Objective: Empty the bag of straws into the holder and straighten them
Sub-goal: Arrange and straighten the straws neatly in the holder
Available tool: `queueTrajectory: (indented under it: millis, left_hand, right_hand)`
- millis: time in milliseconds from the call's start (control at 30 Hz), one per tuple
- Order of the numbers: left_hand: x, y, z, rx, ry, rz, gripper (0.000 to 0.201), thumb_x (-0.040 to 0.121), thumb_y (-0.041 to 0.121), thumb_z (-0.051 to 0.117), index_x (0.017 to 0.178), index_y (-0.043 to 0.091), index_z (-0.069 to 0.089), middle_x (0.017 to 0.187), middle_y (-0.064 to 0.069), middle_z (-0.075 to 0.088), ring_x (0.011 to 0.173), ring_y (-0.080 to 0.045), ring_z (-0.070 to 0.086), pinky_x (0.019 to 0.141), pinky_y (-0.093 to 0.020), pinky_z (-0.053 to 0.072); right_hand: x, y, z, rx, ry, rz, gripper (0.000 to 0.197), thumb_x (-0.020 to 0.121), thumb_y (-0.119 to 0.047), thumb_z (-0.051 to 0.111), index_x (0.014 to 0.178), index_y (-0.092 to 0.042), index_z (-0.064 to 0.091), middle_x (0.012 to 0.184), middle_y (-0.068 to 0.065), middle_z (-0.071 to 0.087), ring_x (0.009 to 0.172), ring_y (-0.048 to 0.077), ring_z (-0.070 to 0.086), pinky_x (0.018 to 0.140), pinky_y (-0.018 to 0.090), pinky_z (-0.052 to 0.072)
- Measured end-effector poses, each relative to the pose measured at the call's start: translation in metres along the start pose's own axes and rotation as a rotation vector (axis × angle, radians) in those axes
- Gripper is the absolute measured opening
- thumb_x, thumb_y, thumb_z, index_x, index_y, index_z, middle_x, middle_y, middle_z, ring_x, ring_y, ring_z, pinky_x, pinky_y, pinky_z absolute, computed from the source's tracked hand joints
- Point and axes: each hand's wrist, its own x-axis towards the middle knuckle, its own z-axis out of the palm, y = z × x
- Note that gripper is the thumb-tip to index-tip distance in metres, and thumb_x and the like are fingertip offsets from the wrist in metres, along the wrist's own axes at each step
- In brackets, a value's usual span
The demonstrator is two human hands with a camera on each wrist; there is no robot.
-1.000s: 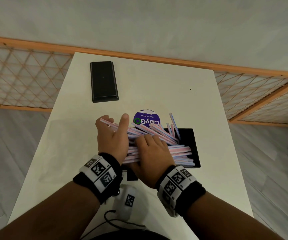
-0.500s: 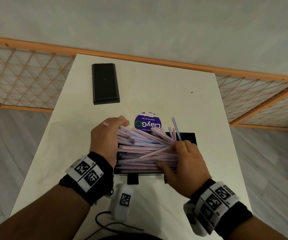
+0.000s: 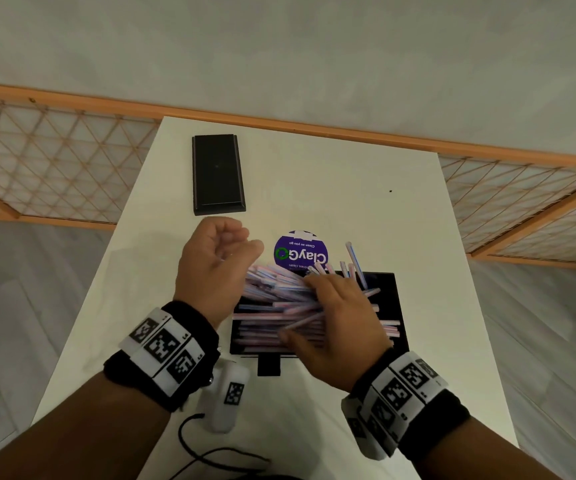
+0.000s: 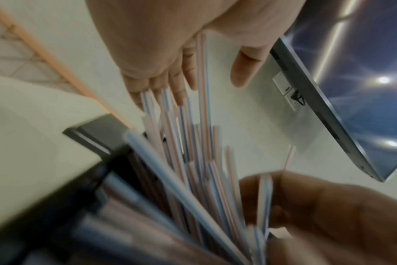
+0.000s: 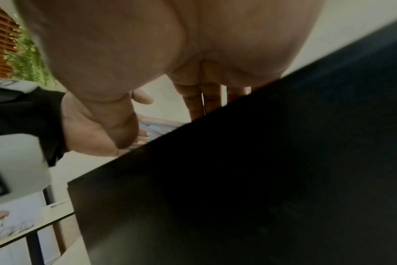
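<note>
The straws point(image 3: 272, 299) lie piled in the black holder point(image 3: 388, 285). The right hand point(image 3: 335, 320) presses flat on them, fingers straight. The left hand point(image 3: 215, 268), at their 9 o'clock end, is curled; I cannot tell if it holds any.

Left hand point(image 3: 215, 268): it is no longer pressed against the left ends of the straws point(image 3: 272, 306). It is now drawn back to the left, fingers curled, with only the thumb near the ends. Whether it holds a straw is not clear.
Right hand point(image 3: 338, 317): it no longer grips the right end of the pile as half a second ago. It now lies flat on the middle, fingers straight.
Straws: the right ends are uncovered again over the holder point(image 3: 388, 296). The one that stuck out far left a second ago does not any more.
</note>
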Motion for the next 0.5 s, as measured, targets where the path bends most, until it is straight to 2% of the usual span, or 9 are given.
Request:
queueTrajectory:
  millis: [67, 167, 200, 300, 367, 433, 467, 500]
  left_hand:
    - [0.004, 0.006, -0.002, 0.159, -0.036, -0.005, 0.027, 0.079, 0.037, 0.074, 0.1, 0.023, 0.065, 0.102, 0.006, 0.071, 0.098, -0.012, 0.067, 0.089, -0.031, 0.051]
    - [0.004, 0.018, -0.001, 0.511, -0.095, 0.075, 0.025, 0.094, 0.038, 0.065, 0.112, 0.02, 0.065, 0.113, 0.011, 0.065, 0.1, -0.01, 0.059, 0.089, -0.027, 0.042]
    - [0.004, 0.021, 0.001, 0.606, -0.141, 0.087, 0.027, 0.096, 0.042, 0.059, 0.11, 0.02, 0.066, 0.111, 0.011, 0.065, 0.098, -0.011, 0.059, 0.087, -0.027, 0.041]
    - [0.004, 0.027, 0.005, 0.819, -0.318, 0.017, 0.042, 0.099, 0.055, 0.043, 0.089, 0.02, 0.064, 0.088, 0.007, 0.067, 0.088, -0.018, 0.061, 0.074, -0.03, 0.044]
    - [0.001, 0.028, 0.005, 0.967, -0.296, 0.046, 0.048, 0.1, 0.058, 0.038, 0.097, 0.019, 0.066, 0.095, 0.004, 0.069, 0.091, -0.021, 0.062, 0.083, -0.036, 0.049]
    - [0.0, 0.036, 0.006, 1.035, -0.217, 0.206, 0.048, 0.099, 0.056, 0.041, 0.106, 0.018, 0.068, 0.106, 0.002, 0.068, 0.094, -0.021, 0.061, 0.089, -0.04, 0.05]
    - [-0.002, 0.043, 0.008, 0.985, -0.196, 0.261, 0.043, 0.099, 0.052, 0.045, 0.105, 0.017, 0.069, 0.106, 0.003, 0.068, 0.093, -0.018, 0.061, 0.085, -0.035, 0.05]
    - [-0.003, 0.05, 0.013, 0.906, -0.197, 0.258, 0.035, 0.097, 0.048, 0.052, 0.099, 0.018, 0.069, 0.102, 0.006, 0.069, 0.09, -0.015, 0.061, 0.079, -0.026, 0.049]
  right_hand:
    - [-0.001, 0.002, 0.002, -0.018, -0.054, 0.001, 0.082, 0.073, -0.064, 0.063, 0.138, -0.016, 0.048, 0.134, -0.001, 0.053, 0.121, 0.023, 0.048, 0.107, 0.041, 0.04]
    - [0.004, 0.0, 0.003, -0.057, -0.071, -0.038, 0.087, 0.071, -0.067, 0.06, 0.142, -0.016, 0.046, 0.137, -0.001, 0.053, 0.124, 0.023, 0.047, 0.11, 0.039, 0.038]
    - [0.008, -0.002, 0.003, -0.072, -0.08, -0.058, 0.088, 0.071, -0.067, 0.06, 0.142, -0.017, 0.045, 0.137, -0.001, 0.053, 0.123, 0.023, 0.047, 0.109, 0.041, 0.039]
    - [0.018, -0.011, 0.003, -0.099, -0.158, -0.038, 0.094, 0.072, -0.071, 0.059, 0.149, -0.022, 0.035, 0.144, -0.006, 0.046, 0.129, 0.023, 0.04, 0.109, 0.043, 0.033]
    - [0.019, -0.018, 0.004, -0.129, -0.209, 0.003, 0.094, 0.072, -0.077, 0.055, 0.148, -0.026, 0.033, 0.145, -0.009, 0.041, 0.132, 0.021, 0.035, 0.109, 0.044, 0.028]
    - [0.017, -0.02, 0.005, -0.139, -0.232, 0.038, 0.095, 0.068, -0.084, 0.05, 0.143, -0.028, 0.035, 0.14, -0.009, 0.041, 0.131, 0.02, 0.035, 0.11, 0.046, 0.027]
    - [0.017, -0.022, 0.004, -0.131, -0.246, 0.052, 0.097, 0.065, -0.087, 0.048, 0.141, -0.028, 0.036, 0.139, -0.009, 0.041, 0.13, 0.019, 0.036, 0.11, 0.047, 0.027]
    - [0.018, -0.021, 0.003, -0.118, -0.258, 0.059, 0.099, 0.062, -0.09, 0.046, 0.139, -0.029, 0.037, 0.137, -0.01, 0.042, 0.13, 0.019, 0.038, 0.11, 0.048, 0.028]
